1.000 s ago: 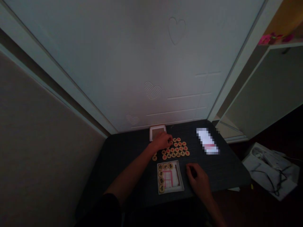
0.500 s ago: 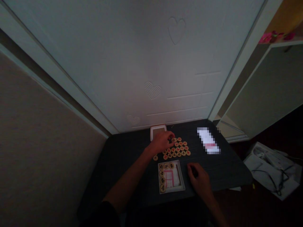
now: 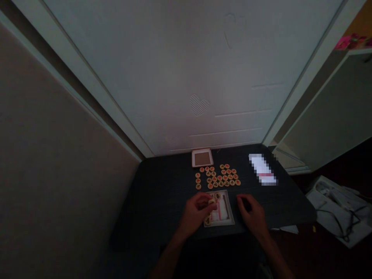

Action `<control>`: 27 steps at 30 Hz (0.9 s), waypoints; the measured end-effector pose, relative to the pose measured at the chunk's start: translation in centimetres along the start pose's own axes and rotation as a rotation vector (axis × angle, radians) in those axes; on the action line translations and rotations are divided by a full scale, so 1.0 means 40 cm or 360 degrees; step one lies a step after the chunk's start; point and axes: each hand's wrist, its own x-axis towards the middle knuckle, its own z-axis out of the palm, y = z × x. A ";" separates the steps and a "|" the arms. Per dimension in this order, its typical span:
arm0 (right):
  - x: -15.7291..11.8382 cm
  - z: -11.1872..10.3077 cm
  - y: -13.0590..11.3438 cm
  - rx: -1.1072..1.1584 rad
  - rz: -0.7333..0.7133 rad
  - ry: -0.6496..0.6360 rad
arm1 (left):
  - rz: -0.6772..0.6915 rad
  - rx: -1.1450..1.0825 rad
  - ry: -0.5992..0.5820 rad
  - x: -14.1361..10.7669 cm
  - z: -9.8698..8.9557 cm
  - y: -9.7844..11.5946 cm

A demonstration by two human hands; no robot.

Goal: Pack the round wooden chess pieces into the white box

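My left hand (image 3: pixel 195 211) pinches 1 round piece (image 3: pixel 212 202) tightly over the shallow box (image 3: pixel 230 206); my right hand (image 3: pixel 254 212) sits half-curled beside it, and I can't tell if it holds anything. Other discs (image 3: pixel 220 178) lie beyond.

The small, round tan discs (image 3: pixel 225 178) on the dark surface (image 3: pixel 162 193) bear red or black characters (image 3: pixel 237 182) too small and blurred to read.

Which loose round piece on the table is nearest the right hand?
The red-marked piece at the right end of the row nearest the person; its black-marked left neighbour and the other loose pieces lie farther from the right hand.
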 end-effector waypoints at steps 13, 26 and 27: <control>-0.057 0.055 -0.205 0.0125 -0.0562 -0.0229 | -0.0101 -0.0664 -0.0060 -0.074 0.005 -0.011; -0.060 0.032 -0.228 0.0228 -0.0416 -0.0498 | 0.0026 -0.0538 -0.0282 -0.108 -0.046 -0.031; -0.061 0.028 -0.229 0.0227 -0.0393 -0.0519 | 0.0032 -0.0549 -0.0303 -0.110 -0.047 -0.032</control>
